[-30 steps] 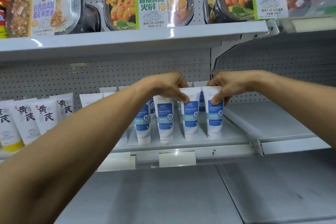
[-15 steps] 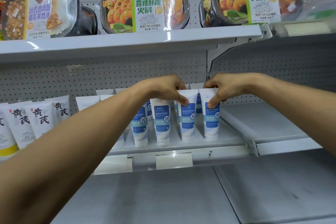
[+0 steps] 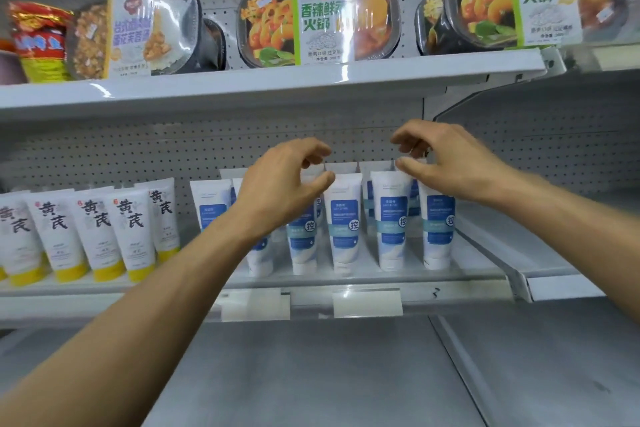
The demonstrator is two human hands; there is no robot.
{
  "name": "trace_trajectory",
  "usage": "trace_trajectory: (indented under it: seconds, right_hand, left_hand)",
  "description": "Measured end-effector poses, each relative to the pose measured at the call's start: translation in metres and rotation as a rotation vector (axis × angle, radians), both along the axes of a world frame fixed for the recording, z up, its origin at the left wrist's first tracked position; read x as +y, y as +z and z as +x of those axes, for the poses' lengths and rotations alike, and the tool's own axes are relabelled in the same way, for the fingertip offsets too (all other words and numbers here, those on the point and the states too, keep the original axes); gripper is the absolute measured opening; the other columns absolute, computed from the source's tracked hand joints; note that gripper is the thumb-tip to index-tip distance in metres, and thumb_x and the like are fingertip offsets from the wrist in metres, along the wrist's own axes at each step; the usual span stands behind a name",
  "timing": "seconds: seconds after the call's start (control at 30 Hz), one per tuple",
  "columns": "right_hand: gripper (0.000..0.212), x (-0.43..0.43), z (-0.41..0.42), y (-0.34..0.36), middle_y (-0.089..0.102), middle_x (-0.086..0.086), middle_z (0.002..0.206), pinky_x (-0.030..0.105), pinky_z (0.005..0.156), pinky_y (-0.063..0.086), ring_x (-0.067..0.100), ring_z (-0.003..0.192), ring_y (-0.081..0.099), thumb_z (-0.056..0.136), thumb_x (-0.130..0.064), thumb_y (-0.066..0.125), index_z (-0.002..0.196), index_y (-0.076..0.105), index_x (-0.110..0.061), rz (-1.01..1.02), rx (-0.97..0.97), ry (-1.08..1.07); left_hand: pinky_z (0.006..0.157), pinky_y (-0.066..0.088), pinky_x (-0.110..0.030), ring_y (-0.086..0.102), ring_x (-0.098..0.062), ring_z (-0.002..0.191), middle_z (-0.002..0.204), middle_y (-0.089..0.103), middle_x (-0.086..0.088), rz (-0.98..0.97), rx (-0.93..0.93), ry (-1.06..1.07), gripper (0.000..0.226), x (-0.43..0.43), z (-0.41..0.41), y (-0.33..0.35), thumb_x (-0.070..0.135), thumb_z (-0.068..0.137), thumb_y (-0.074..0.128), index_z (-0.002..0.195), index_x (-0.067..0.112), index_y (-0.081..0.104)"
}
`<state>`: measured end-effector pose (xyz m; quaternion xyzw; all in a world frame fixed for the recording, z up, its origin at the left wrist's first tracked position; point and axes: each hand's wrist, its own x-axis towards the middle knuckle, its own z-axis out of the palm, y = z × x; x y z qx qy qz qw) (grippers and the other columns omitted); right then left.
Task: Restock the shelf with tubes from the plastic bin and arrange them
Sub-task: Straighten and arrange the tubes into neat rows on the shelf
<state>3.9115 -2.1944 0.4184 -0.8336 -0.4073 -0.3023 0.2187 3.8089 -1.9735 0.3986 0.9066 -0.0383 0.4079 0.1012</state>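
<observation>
— Two hands hovering over the blue tubes (image 3: 391, 218): left hand (image 3: 280, 184) and right hand (image 3: 453, 163), fingers loosely curled, gripping nothing. Arranging step, by the look.
— Right thumb touching a tube top?
— Close above it; cannot tell contact.
— And the tubes?
— Standing cap-down on the middle shelf (image 3: 481, 270). Front row upright, evenly spaced, labels forward, more rows behind. White bodies, blue panels.
— Next?
— Probably fetch more from the bin, not in view. Otherwise straighten the leftmost tubes, half hidden behind the forearm.
</observation>
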Motion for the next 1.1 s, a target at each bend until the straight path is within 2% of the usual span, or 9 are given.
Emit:
trace_trajectory:
  seconds: [0.17, 0.33, 0.6, 0.73, 0.83, 0.87, 0.97, 1.1]
  right_hand:
    - [0.032, 0.042, -0.032, -0.006, 0.064, -0.006, 0.106, 0.041, 0.089, 0.052, 0.011, 0.097, 0.060, 0.089, -0.033, 0.061, 0.120, 0.056, -0.025, 0.005, 0.008, 0.041]
    - [0.027, 0.110, -0.059, -0.008, 0.065, -0.008, 0.103, 0.037, 0.089, 0.051, 0.010, 0.095, 0.060, 0.089, -0.031, 0.063, 0.115, 0.061, -0.024, 0.006, -0.002, 0.100]
    - [0.020, 0.250, -0.094, 0.000, 0.068, -0.008, 0.101, 0.034, 0.089, 0.051, 0.009, 0.094, 0.061, 0.088, -0.027, 0.064, 0.107, 0.066, -0.021, 0.017, -0.023, 0.162]
    - [0.022, 0.307, -0.097, 0.016, 0.067, -0.009, 0.109, 0.030, 0.092, 0.049, 0.006, 0.098, 0.060, 0.090, -0.025, 0.063, 0.112, 0.066, -0.025, -0.105, -0.023, 0.147]
    - [0.028, 0.341, -0.094, 0.031, 0.062, -0.011, 0.118, 0.021, 0.092, 0.042, 0.002, 0.103, 0.054, 0.091, -0.021, 0.061, 0.119, 0.062, -0.026, -0.259, 0.006, 0.104]
    - [0.030, 0.351, -0.093, 0.036, 0.059, -0.013, 0.120, 0.020, 0.092, 0.039, 0.002, 0.105, 0.052, 0.092, -0.020, 0.061, 0.121, 0.061, -0.027, -0.311, 0.041, 0.085]
    - [0.035, 0.377, -0.087, 0.048, 0.053, -0.019, 0.120, 0.018, 0.092, 0.035, 0.003, 0.113, 0.049, 0.091, -0.017, 0.061, 0.123, 0.058, -0.033, -0.461, 0.183, 0.053]
    - [0.038, 0.405, -0.080, 0.056, 0.056, -0.019, 0.122, 0.021, 0.096, 0.036, 0.003, 0.114, 0.049, 0.089, -0.018, 0.065, 0.122, 0.060, -0.036, -0.631, 0.276, 0.054]
  left_hand:
    - [0.090, 0.049, -0.031, 0.054, -0.005, 0.101, 0.120, 0.060, 0.009, 0.004, 0.072, 0.049, 0.042, 0.054, -0.039, -0.017, 0.039, 0.088, 0.064, 0.128, 0.028, 0.054]
    - [0.091, 0.045, -0.027, 0.054, -0.007, 0.103, 0.118, 0.061, 0.008, -0.010, 0.092, 0.079, 0.039, 0.125, -0.074, -0.023, 0.037, 0.088, 0.066, 0.125, 0.026, 0.058]
    - [0.086, 0.042, -0.022, 0.057, -0.004, 0.097, 0.108, 0.066, 0.009, 0.012, 0.113, 0.057, 0.022, 0.261, -0.104, -0.002, 0.027, 0.091, 0.064, 0.112, 0.022, 0.068]
    - [0.078, 0.041, -0.020, 0.060, -0.002, 0.091, 0.105, 0.067, 0.013, 0.007, 0.217, 0.036, 0.021, 0.330, -0.106, 0.030, 0.021, 0.096, 0.056, 0.112, 0.025, 0.070]
    - [0.075, 0.040, -0.001, 0.059, 0.004, 0.091, 0.109, 0.067, 0.012, 0.019, 0.334, -0.014, 0.024, 0.372, -0.093, 0.054, 0.013, 0.095, 0.057, 0.113, 0.023, 0.070]
    - [0.074, 0.039, 0.003, 0.060, 0.003, 0.094, 0.112, 0.068, 0.011, 0.046, 0.386, -0.025, 0.026, 0.381, -0.086, 0.059, 0.010, 0.095, 0.057, 0.114, 0.022, 0.069]
    - [0.081, 0.039, 0.003, 0.058, -0.002, 0.111, 0.123, 0.066, 0.006, 0.129, 0.566, -0.067, 0.036, 0.398, -0.065, 0.068, 0.001, 0.092, 0.054, 0.119, 0.022, 0.066]
    - [0.080, 0.033, 0.008, 0.051, 0.002, 0.120, 0.128, 0.061, 0.013, 0.192, 0.718, -0.128, 0.040, 0.400, -0.038, 0.070, 0.006, 0.090, 0.061, 0.124, 0.027, 0.064]
